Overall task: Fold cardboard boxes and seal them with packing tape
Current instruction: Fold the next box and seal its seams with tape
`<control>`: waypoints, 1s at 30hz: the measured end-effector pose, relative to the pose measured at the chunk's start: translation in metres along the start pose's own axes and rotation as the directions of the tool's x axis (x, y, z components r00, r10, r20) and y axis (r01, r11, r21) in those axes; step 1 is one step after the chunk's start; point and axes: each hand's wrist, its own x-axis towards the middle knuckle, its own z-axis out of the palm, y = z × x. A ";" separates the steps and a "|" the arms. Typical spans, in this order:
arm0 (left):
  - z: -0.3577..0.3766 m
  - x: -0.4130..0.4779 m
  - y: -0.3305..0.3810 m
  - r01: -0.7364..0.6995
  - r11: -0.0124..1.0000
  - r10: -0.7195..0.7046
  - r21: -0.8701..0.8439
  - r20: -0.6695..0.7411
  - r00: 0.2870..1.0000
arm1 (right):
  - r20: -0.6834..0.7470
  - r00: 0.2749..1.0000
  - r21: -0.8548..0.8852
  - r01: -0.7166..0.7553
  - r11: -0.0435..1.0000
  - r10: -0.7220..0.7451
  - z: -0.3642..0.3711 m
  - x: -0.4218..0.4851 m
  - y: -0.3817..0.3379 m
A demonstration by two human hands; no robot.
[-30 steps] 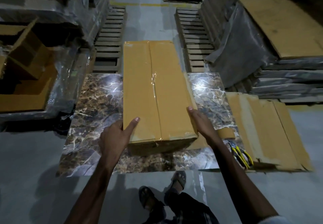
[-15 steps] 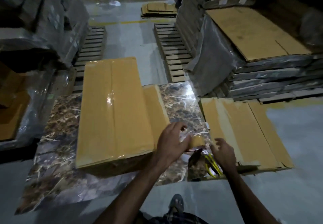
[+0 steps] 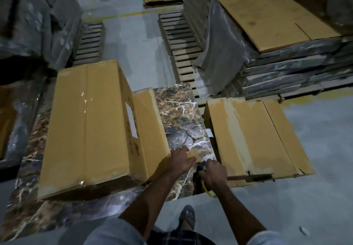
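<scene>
**Both hands off the box, onto tape and tool**

A second ago both hands braced the near end of the cardboard box (image 3: 86, 126); they have since left it and swung to its right. Half a second ago the right hand (image 3: 214, 173) hovered spread over the yellow-handled tool (image 3: 206, 188); now its fingers are curled round that tool, the yellow handle poking out below the fist. The left hand (image 3: 176, 163) reaches across just beside it and pinches the tan tape roll (image 3: 192, 154) at its fingertips.

The box lies on the marble slab (image 3: 183, 115), a glossy strip of tape running down its top seam. Its right side shows a cut-out handle hole, and a loose flap lies flat on the slab beside it. A pile of flattened cartons (image 3: 254, 136) sits on the floor (image 3: 315, 197) to the right of the slab. Beyond are a wooden pallet (image 3: 179, 40) and a plastic-wrapped stack (image 3: 286, 69) topped with cardboard.
</scene>
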 end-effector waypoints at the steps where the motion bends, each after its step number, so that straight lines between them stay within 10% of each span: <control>1: 0.000 0.000 -0.005 0.014 1.000 -0.013 -0.005 0.005 1.000 | 0.048 0.999 0.019 0.023 1.000 -0.024 -0.004 0.004 0.001; 15: -0.053 -0.092 -0.031 -0.102 0.785 0.068 -0.611 -0.079 0.995 | -0.075 0.923 0.205 0.385 0.900 -0.378 -0.122 -0.062 -0.023; 30: -0.152 -0.246 -0.145 -0.105 0.541 0.128 -0.834 -0.042 0.991 | -0.399 0.712 -0.220 0.537 0.815 -0.577 -0.152 -0.227 -0.205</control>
